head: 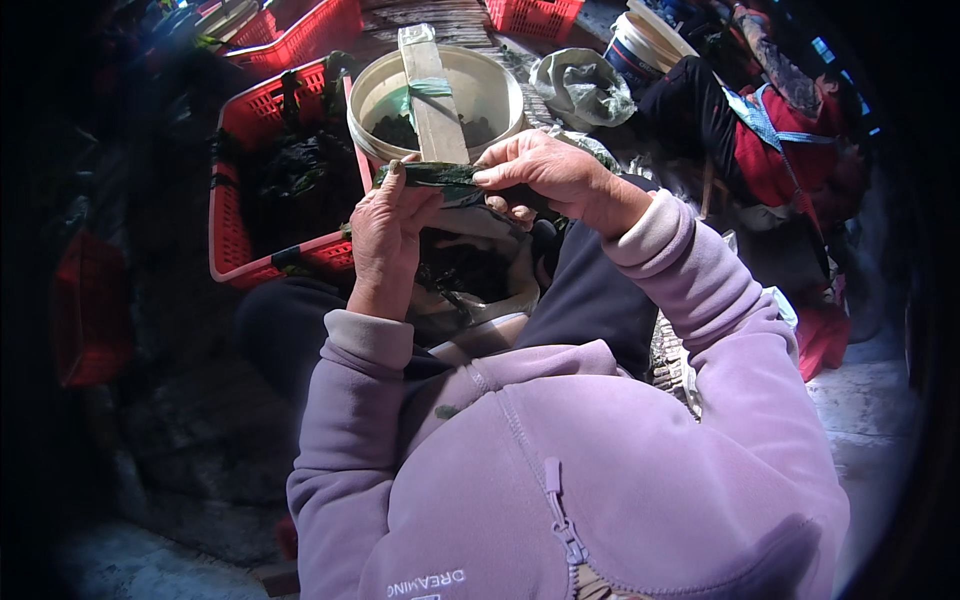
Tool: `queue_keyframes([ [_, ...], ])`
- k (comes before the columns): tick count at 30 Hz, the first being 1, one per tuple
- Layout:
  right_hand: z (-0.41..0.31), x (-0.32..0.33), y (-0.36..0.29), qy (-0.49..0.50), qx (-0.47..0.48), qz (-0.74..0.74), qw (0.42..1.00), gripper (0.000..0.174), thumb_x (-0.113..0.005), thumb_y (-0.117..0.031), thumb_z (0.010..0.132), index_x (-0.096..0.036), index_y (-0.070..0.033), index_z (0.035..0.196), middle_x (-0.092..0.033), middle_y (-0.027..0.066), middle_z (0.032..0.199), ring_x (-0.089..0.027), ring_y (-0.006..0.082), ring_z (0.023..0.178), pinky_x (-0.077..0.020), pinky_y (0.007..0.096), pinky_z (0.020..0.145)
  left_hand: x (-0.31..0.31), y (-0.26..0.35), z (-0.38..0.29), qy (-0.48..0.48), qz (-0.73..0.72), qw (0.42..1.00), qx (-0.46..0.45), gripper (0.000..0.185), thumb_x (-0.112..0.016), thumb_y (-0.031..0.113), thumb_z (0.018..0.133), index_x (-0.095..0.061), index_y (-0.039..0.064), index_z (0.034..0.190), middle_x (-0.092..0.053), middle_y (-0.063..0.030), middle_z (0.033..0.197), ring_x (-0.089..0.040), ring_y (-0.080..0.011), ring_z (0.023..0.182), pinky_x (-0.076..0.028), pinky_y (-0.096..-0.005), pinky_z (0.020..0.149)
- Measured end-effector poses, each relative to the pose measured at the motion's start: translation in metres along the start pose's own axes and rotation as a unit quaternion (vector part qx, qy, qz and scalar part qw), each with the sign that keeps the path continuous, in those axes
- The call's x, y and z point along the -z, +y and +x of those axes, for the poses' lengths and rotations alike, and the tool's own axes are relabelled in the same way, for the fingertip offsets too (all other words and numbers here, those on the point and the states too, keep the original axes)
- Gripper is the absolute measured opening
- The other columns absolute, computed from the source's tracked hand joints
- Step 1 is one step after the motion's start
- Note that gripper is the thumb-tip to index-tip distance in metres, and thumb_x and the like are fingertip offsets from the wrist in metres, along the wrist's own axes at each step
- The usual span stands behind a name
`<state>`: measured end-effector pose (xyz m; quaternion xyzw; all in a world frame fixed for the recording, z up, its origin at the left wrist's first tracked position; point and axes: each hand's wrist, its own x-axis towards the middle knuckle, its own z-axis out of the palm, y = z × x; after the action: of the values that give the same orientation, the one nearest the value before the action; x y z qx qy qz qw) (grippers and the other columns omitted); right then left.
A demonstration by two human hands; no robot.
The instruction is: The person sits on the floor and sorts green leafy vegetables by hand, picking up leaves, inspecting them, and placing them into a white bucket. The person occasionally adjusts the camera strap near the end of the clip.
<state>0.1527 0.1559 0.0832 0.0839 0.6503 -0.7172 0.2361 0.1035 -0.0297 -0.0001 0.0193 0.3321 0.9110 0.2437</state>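
Both my hands hold a dark green strip of leafy material, perhaps seaweed (442, 175), stretched between them. Thumb and fingers of my left hand (391, 232) pinch its left end, and my right hand (559, 176) pinches the right end. Just beyond the strip stands a round cream plastic bucket (514, 97) with dark pieces inside. A flat wooden board (429, 82), wrapped with a green tie, lies across the bucket's rim. Below my hands, between my legs, an open pale sack (525, 277) holds dark leafy material.
A red plastic crate (229, 232) full of dark wet leaves stands at the left, with further red crates (307, 37) behind. Beyond my right hand are a crumpled white sack (583, 86) and another bucket (637, 49). A person in red (780, 150) sits at the right.
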Motion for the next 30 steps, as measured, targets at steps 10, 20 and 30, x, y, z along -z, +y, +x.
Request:
queue_keyframes([
  [10, -0.025, 0.008, -0.005, 0.097, 0.182, -0.045, 0.977, 0.020, -0.063, -0.015, 0.083, -0.062, 0.002, 0.093, -0.053, -0.0008, 0.061, -0.052, 0.0058, 0.049, -0.0468, 0.0198, 0.041, -0.046, 0.038, 0.004, 0.041, 0.067, 0.995, -0.053, 0.021, -0.061, 0.018, 0.087, -0.061, -0.001, 0.095, -0.065, -0.0088, 0.084, -0.064, -0.0165, 0.074, -0.047, -0.0229, 0.054],
  [20, 0.013, 0.028, -0.088, 0.047, 0.447, -0.068, 0.891, 0.015, -0.057, -0.015, 0.089, -0.058, -0.003, 0.081, -0.053, -0.0006, 0.065, -0.050, 0.0056, 0.053, -0.0443, 0.0206, 0.047, -0.088, 0.133, 0.048, -0.145, 0.200, 0.946, -0.211, 0.019, -0.057, 0.010, 0.088, -0.061, -0.004, 0.100, -0.065, -0.0121, 0.091, -0.064, -0.0225, 0.078, -0.053, -0.0313, 0.064],
  [30, 0.069, 0.023, 0.013, 0.168, 0.158, 0.176, 0.957, 0.017, -0.061, -0.011, 0.086, -0.060, 0.001, 0.098, -0.062, 0.0052, 0.076, -0.060, 0.0115, 0.065, -0.0529, 0.0254, 0.059, 0.006, 0.054, 0.087, -0.014, 0.089, 0.995, 0.038, 0.012, -0.059, 0.012, 0.087, -0.063, 0.002, 0.090, -0.064, -0.0047, 0.085, -0.057, -0.0141, 0.069, -0.044, -0.0274, 0.061],
])
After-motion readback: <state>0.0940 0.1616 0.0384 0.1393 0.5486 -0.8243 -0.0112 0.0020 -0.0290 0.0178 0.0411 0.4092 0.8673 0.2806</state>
